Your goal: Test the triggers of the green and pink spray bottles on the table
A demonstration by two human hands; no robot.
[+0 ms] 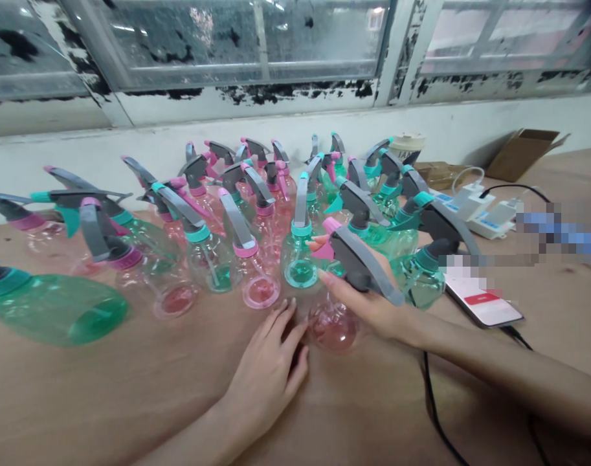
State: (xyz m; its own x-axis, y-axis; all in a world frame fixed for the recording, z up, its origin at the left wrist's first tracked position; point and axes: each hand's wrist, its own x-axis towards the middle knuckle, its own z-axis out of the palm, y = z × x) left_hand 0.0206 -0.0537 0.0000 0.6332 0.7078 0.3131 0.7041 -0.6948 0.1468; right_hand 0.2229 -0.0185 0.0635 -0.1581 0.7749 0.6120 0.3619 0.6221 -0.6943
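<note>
A pink spray bottle (pixel 334 329) stands near the middle of the table (pixel 105 395), its grey sprayer head leaning over a right hand (pixel 375 307). That hand is curled round the bottle's neck, fingers closed on it from the four o'clock side. At eight o'clock from the bottle, the left hand (pixel 270 356) lies palm down with its fingers loosely extended, gripping nothing; whether a fingertip touches the bottle I cannot tell.

Just beyond, at eleven o'clock, stands a green bottle (pixel 301 259), with another pink bottle (pixel 260 285) at ten. A larger-looking green bottle (pixel 57 307) sits well apart at nine. More pink and green sprayers crowd together from ten to one o'clock. A phone (pixel 489 304) lies towards three, white plugs (pixel 494 217) and a cardboard box (pixel 523 155) towards two. Windows (pixel 256 39) fill twelve o'clock.
</note>
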